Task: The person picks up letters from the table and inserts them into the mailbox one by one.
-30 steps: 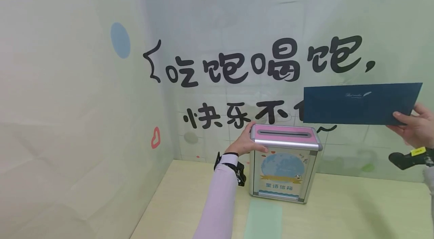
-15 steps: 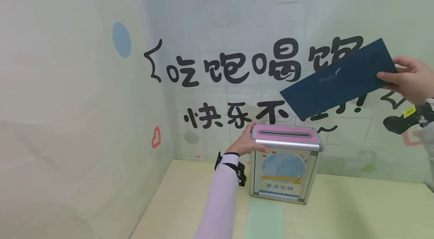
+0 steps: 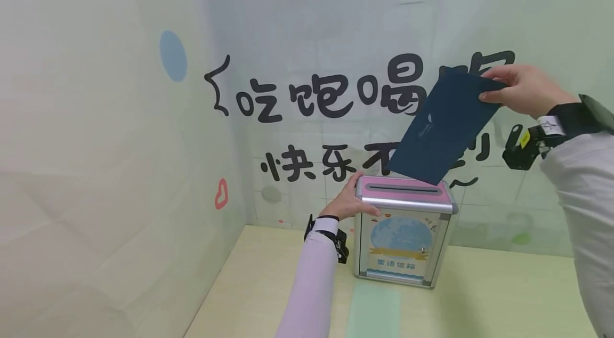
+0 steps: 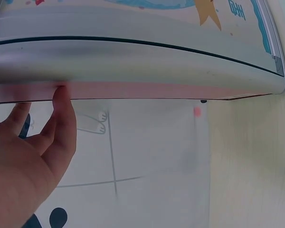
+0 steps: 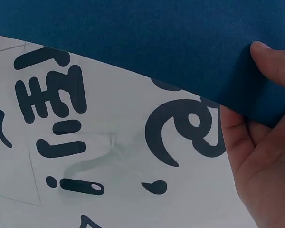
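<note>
In the head view a letter box (image 3: 438,250) with a silver frame, a pink top and a dark slot (image 3: 403,188) stands upright on the table. My left hand (image 3: 346,203) grips its upper left side, thumb on the front and fingers round the back. The left wrist view has the fingers (image 4: 64,123) against the pink side. A dark blue envelope (image 3: 438,130) is pinched at its upper right corner between thumb and fingers of my right hand (image 3: 527,90). It hangs slanted, and its lower end overlaps the back edge of the box top, right of the slot's middle.
The wooden table (image 3: 518,295) meets a printed back wall (image 3: 297,23) with large black lettering close behind the box. A side wall (image 3: 96,167) stands on the left. A pale green strip (image 3: 374,311) lies in front of the box.
My right hand has brought the envelope up and leftward from the right side, turning it from level to steeply slanted, its lower end down at the box. The left hand and box stay put.
</note>
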The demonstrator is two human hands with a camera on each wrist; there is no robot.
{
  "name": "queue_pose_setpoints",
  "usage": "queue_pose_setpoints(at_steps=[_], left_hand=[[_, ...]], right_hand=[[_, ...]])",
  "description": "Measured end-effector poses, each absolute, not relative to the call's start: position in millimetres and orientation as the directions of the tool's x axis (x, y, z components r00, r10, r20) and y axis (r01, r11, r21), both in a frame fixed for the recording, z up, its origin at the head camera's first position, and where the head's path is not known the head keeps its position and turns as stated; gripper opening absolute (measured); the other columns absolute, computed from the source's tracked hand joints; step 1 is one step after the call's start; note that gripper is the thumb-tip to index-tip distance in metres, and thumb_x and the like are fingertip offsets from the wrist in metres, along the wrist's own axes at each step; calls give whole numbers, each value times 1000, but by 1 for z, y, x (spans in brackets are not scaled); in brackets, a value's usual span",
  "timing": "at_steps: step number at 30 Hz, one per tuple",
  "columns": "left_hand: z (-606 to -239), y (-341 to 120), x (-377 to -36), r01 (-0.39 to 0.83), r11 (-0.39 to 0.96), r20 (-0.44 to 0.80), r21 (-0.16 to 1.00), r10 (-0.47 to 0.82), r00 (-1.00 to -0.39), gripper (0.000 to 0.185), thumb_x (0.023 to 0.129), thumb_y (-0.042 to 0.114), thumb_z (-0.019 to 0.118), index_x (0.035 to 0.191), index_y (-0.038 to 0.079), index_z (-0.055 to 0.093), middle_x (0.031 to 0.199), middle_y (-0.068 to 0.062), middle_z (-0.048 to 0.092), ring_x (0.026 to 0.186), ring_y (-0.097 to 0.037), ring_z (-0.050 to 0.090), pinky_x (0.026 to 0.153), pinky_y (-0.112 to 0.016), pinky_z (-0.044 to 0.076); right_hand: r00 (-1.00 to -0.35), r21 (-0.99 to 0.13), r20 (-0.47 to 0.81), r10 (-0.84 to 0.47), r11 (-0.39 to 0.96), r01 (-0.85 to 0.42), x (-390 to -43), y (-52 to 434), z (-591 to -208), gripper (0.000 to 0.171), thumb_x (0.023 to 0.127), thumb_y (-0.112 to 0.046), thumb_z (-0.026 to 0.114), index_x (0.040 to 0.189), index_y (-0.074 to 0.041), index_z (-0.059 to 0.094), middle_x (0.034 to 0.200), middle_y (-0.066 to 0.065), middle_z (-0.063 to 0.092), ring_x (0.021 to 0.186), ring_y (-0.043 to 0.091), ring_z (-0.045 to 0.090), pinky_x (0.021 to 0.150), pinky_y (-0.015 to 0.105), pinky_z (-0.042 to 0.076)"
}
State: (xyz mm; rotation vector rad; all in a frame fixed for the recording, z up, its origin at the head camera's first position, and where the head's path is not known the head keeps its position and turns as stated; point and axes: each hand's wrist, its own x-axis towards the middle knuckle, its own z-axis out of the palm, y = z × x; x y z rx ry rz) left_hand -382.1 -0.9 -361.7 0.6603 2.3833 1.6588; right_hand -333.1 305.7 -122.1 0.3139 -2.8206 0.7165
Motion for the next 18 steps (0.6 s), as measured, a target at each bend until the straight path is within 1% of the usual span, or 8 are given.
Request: queue_pose_setpoints(at_steps=[3,5,7,10,15,18], left_hand=[[-361,-1,-382,258,285,111,923,443,-889,101,68,9,77,145,17,13,133,-10,35,107,-21,43,86,-32,41],[-361,-1,-381,254,284,107,925,445,-889,101,68,9,76,146,17,12,133,-10,35,106,-21,44,86,-31,42],[-361,-2,-381,250,285,104,925,444,-890,101,69,10,76,146,17,12,133,-10,35,105,-21,44,85,-31,42],[-361,-2,-381,247,289,101,925,438,-893,101,69,10,76,146,17,12,133,-10,35,106,-21,44,86,-31,41],[-360,-1,-381,248,300,103,921,426,-899,102,68,11,77,146,18,12,135,-11,33,108,-22,43,88,-33,41],[-361,-1,-381,247,310,100,918,424,-900,103,68,13,77,146,19,11,137,-10,32,110,-21,43,89,-33,40]], right_hand=[[-943,-388,261,-206,872,-298,-335,292,-117,40,91,-19,51,124,2,44,128,35,39,112,48,37,86,61,31],[-940,-369,253,-229,875,-312,-337,282,-116,41,90,-17,52,126,2,44,127,34,41,112,47,38,86,61,32],[-942,-371,231,-241,874,-315,-338,273,-114,45,90,-15,51,130,4,40,132,34,35,117,48,34,90,62,29],[-937,-353,229,-264,874,-333,-339,262,-113,45,90,-10,51,130,5,39,131,34,36,118,48,33,92,62,28],[-918,-334,258,-303,863,-378,-342,246,-115,36,88,-3,52,122,6,47,123,33,44,111,45,40,91,61,30],[-911,-335,261,-319,855,-396,-343,240,-117,33,86,-1,52,118,7,50,119,32,47,106,44,45,90,59,32]])
